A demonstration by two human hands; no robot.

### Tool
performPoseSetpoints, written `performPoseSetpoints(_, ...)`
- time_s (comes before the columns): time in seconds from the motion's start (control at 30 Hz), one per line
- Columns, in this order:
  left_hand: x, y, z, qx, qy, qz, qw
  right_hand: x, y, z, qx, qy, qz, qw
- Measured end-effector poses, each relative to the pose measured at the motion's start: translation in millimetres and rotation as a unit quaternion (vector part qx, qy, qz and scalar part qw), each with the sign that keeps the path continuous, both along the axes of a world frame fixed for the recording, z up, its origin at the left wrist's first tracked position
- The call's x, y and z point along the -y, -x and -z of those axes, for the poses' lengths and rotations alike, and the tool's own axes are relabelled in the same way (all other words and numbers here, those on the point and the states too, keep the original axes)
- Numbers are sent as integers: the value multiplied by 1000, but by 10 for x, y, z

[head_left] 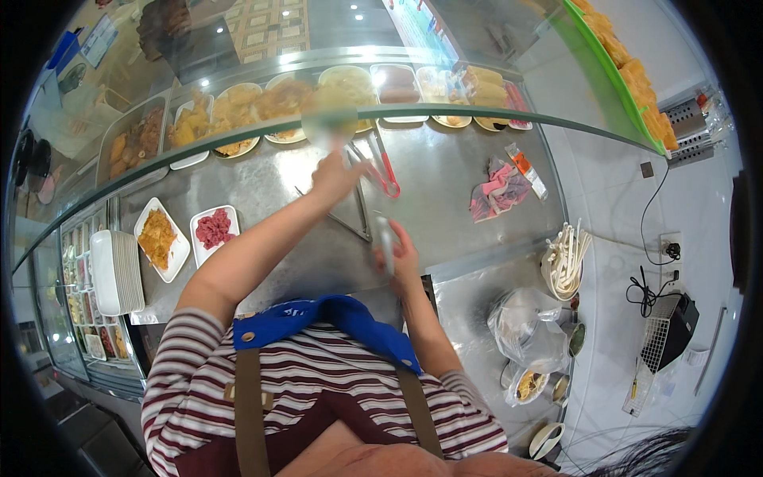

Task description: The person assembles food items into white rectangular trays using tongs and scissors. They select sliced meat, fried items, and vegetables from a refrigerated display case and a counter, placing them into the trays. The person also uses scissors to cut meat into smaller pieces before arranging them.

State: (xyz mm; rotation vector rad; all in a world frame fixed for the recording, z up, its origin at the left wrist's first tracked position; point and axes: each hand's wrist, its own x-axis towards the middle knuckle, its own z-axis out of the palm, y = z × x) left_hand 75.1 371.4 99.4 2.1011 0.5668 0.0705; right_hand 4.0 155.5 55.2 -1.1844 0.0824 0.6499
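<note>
Our right hand (404,253) curls around a thin grey thing (385,248), with fingers bent on it. It is blurry, so we can't tell what it is. It looks light and stiff, and its middle seems a good place to hold. Our left hand (337,175) reaches out by the tongs. Its fingers are blurry, so we can't tell if they are spread or pinching.

The metal tongs (365,222) lie between our hands, and the red tongs (388,171) are just beyond. Both look light, hard and springy, maybe slippery if greasy. We think halfway along the arms is best to squeeze.

The counter (445,179) is shiny metal. On our left are a plate of red meat (198,251) and a stack of white plates (117,274). A pink cloth (499,191) lies to the right. Food dishes (401,124) line the far side, and a white wall (620,199) stands right.
</note>
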Motion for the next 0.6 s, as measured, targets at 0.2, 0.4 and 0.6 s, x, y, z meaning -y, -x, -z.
performPoseSetpoints(0.2, 794, -638, 474, -100, -403, 117, 902, 547, 457, 96, 23, 37, 188, 981)
performPoseSetpoints(0.4, 1192, -783, 495, -130, -347, 167, 914, 722, 663, 339, 62, 107, 191, 974)
performPoseSetpoints(0.6, 1162, -932, 480, -44, -339, 189, 921, 687, -209, 663, 206, 328, 181, 904)
